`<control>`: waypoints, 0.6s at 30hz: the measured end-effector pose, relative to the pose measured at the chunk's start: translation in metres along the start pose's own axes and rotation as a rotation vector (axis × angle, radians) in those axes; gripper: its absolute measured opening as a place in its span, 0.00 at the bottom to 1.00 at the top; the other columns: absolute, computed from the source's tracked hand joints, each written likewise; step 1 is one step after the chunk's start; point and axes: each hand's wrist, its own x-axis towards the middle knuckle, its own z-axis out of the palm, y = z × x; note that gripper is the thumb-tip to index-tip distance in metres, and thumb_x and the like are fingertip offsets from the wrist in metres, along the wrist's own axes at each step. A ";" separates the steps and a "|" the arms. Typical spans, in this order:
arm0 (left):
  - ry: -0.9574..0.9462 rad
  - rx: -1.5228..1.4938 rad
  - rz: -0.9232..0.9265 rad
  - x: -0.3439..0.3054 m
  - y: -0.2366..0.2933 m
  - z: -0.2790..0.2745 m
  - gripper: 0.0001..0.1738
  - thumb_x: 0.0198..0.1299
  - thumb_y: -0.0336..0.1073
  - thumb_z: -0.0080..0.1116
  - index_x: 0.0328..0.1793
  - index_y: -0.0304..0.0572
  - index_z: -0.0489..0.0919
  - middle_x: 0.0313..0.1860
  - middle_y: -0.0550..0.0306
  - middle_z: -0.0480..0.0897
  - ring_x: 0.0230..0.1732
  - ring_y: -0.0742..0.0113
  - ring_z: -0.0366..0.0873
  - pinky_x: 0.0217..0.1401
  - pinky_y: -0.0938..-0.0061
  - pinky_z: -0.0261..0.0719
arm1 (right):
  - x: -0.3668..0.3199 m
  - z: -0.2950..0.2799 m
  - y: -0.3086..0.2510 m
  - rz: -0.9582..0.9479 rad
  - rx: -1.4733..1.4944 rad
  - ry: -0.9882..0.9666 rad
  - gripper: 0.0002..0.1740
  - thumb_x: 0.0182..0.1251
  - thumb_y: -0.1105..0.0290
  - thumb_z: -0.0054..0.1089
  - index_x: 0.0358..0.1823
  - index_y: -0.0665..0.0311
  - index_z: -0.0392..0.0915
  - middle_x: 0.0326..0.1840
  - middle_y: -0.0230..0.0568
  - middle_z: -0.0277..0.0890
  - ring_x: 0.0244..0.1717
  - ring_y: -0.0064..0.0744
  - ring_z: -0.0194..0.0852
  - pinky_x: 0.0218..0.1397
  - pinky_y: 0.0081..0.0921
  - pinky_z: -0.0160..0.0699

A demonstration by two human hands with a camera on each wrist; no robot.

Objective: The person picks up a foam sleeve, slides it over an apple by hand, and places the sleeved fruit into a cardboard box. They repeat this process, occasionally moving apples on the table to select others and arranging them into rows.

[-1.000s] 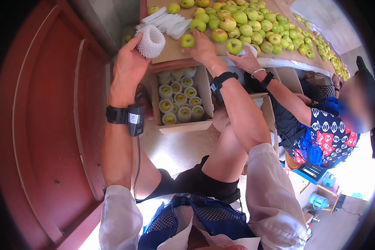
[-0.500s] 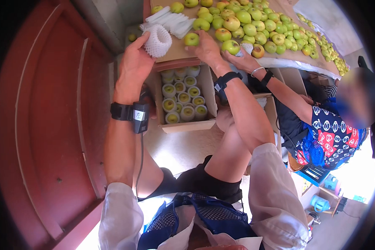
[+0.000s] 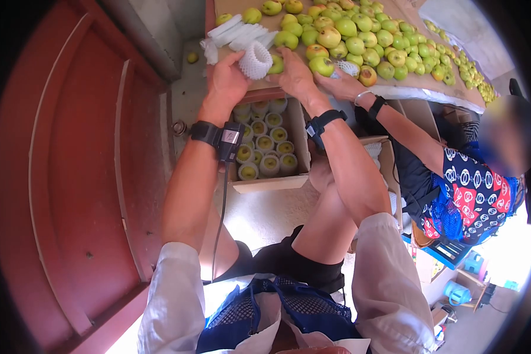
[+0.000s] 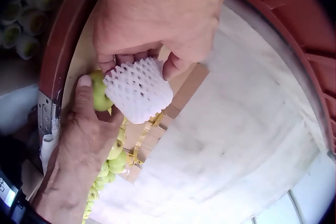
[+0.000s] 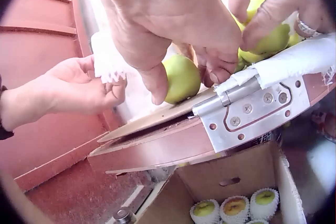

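Observation:
My left hand (image 3: 227, 81) pinches a white foam net sleeve (image 3: 256, 60) at the table's near edge. In the left wrist view the sleeve (image 4: 137, 90) is spread into a cup shape between thumb and fingers. A green apple (image 5: 181, 78) is gripped between the thumb and fingers of my right hand (image 3: 296, 76), low over the tabletop. Sleeve and apple are side by side in the head view, the apple partly hidden. Flat foam sleeves (image 3: 235, 34) lie stacked just beyond my left hand.
Loose apples (image 3: 360, 41) cover much of the cardboard-topped table. Below its edge stands a carton (image 3: 271, 184) of sleeved apples (image 3: 265, 143). At right, another person's hand (image 3: 340, 87) holds an apple (image 3: 321, 65). A red door (image 3: 71, 177) borders the left.
My left hand has moved right with the foam sleeve, bringing it close to the apple in my right hand. The other person's hand has shifted slightly left with an apple.

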 end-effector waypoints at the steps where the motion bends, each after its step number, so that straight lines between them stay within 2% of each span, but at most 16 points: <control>1: 0.009 0.000 -0.005 0.000 -0.002 -0.001 0.24 0.71 0.34 0.52 0.72 0.40 0.68 0.70 0.53 0.75 0.71 0.56 0.71 0.73 0.55 0.69 | -0.002 0.000 -0.003 -0.004 -0.015 -0.004 0.45 0.53 0.64 0.77 0.72 0.63 0.63 0.69 0.56 0.69 0.71 0.57 0.66 0.71 0.43 0.70; 4: 0.019 -0.001 -0.017 -0.001 -0.006 -0.006 0.24 0.71 0.34 0.52 0.72 0.41 0.69 0.70 0.53 0.74 0.70 0.55 0.71 0.72 0.55 0.69 | -0.004 0.008 -0.010 -0.076 -0.001 0.006 0.45 0.53 0.67 0.76 0.72 0.62 0.63 0.68 0.56 0.68 0.70 0.57 0.66 0.70 0.43 0.71; 7: 0.027 -0.006 -0.022 0.003 -0.011 -0.011 0.24 0.71 0.36 0.53 0.71 0.41 0.69 0.69 0.54 0.75 0.69 0.55 0.72 0.72 0.55 0.69 | -0.004 0.015 -0.010 0.021 -0.055 0.049 0.45 0.53 0.70 0.75 0.73 0.60 0.62 0.67 0.55 0.67 0.69 0.58 0.67 0.69 0.43 0.72; 13: 0.062 0.022 -0.023 0.009 -0.014 -0.021 0.24 0.71 0.37 0.52 0.71 0.42 0.70 0.68 0.55 0.74 0.68 0.57 0.72 0.71 0.57 0.69 | -0.001 0.017 -0.009 0.047 -0.037 0.031 0.45 0.54 0.71 0.74 0.74 0.59 0.60 0.69 0.55 0.66 0.68 0.58 0.68 0.68 0.44 0.73; 18: 0.072 0.022 -0.038 0.015 -0.013 -0.027 0.23 0.71 0.37 0.51 0.71 0.41 0.71 0.69 0.55 0.73 0.69 0.57 0.71 0.71 0.57 0.68 | 0.000 0.014 -0.003 0.030 -0.007 0.026 0.43 0.55 0.77 0.66 0.74 0.62 0.59 0.70 0.58 0.64 0.69 0.61 0.68 0.69 0.44 0.72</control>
